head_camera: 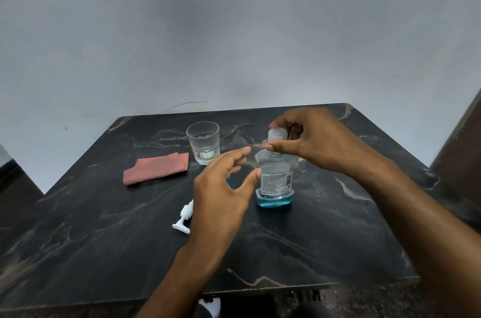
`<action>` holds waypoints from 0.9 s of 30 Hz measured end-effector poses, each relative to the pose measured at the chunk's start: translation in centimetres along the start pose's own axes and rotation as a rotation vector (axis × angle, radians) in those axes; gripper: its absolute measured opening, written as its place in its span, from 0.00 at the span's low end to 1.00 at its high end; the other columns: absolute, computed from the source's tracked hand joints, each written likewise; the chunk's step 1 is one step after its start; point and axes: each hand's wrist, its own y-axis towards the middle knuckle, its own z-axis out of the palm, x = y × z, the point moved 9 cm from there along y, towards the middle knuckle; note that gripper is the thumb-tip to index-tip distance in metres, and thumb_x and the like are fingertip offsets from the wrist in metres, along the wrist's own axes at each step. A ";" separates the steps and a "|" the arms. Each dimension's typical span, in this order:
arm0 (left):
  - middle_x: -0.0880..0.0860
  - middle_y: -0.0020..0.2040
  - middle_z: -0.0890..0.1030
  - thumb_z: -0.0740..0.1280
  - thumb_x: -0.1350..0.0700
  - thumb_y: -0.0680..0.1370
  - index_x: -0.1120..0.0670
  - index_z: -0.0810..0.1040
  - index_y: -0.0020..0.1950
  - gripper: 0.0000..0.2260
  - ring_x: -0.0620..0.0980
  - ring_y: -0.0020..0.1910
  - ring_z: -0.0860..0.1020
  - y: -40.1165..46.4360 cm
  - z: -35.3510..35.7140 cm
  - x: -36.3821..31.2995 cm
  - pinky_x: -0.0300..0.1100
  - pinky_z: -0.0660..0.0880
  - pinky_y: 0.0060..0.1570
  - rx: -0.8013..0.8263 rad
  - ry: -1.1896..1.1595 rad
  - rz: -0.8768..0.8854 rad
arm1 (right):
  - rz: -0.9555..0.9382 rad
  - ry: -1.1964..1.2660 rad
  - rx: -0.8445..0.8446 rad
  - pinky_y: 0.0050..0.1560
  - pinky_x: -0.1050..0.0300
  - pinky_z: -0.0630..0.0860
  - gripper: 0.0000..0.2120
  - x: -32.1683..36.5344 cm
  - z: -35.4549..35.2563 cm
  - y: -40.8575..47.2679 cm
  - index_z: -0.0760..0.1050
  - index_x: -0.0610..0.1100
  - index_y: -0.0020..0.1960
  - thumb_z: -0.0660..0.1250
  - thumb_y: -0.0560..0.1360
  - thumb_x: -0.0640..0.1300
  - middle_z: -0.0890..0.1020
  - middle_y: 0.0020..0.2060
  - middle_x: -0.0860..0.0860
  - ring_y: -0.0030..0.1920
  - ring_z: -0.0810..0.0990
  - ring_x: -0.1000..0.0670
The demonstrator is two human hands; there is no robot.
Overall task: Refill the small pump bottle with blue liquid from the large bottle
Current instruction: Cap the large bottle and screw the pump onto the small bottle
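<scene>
The large clear bottle [275, 182] stands upright on the dark marble table [104, 239], with a little blue liquid at its bottom. My right hand [309, 140] grips its white cap [278, 134] from above. My left hand [223, 192] hovers open just left of the bottle, fingers spread, thumb close to its side. Behind that hand a patch of blue [232, 182] shows, probably the small bottle, mostly hidden. The white pump head [184, 216] lies on its side on the table, left of my left wrist.
An empty clear glass [203, 142] stands at the back, left of the bottle. A folded reddish cloth [156, 168] lies to its left. A grey wall rises behind the table. The table's front edge runs below my forearms.
</scene>
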 end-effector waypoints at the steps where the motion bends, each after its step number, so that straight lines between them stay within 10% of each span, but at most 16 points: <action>1: 0.42 0.55 0.83 0.78 0.55 0.74 0.42 0.81 0.64 0.20 0.38 0.53 0.83 -0.3 -0.6 0.0 0.33 0.80 0.55 -0.007 0.002 0.011 | 0.003 -0.006 0.001 0.35 0.69 0.69 0.17 0.0 0.0 -0.1 0.82 0.52 0.54 0.76 0.69 0.58 0.82 0.39 0.60 0.37 0.78 0.61; 9: 0.48 0.47 0.86 0.76 0.62 0.76 0.50 0.85 0.58 0.13 0.44 0.42 0.83 -1.8 -3.6 2.3 0.35 0.80 0.46 -0.112 -0.161 -0.085 | -0.017 -0.116 -0.039 0.39 0.69 0.68 0.29 0.4 -0.2 -0.3 0.77 0.53 0.65 0.75 0.67 0.62 0.76 0.42 0.63 0.42 0.75 0.65; 21: 0.46 0.52 0.86 0.76 0.62 0.76 0.49 0.84 0.60 0.15 0.42 0.50 0.84 -0.9 -0.2 -0.7 0.32 0.80 0.51 0.026 -0.169 0.023 | -0.003 -0.064 -0.084 0.33 0.69 0.70 0.13 -1.2 -1.0 3.2 0.84 0.47 0.52 0.78 0.70 0.51 0.81 0.35 0.61 0.34 0.77 0.68; 27: 0.43 0.49 0.85 0.76 0.59 0.76 0.48 0.84 0.60 0.14 0.45 0.47 0.83 0.6 -1.3 -0.4 0.35 0.79 0.50 -0.027 -0.051 0.072 | 0.047 -0.045 -0.125 0.38 0.61 0.71 0.07 -4.3 0.0 8.5 0.83 0.43 0.44 0.76 0.72 0.47 0.85 0.40 0.50 0.39 0.79 0.51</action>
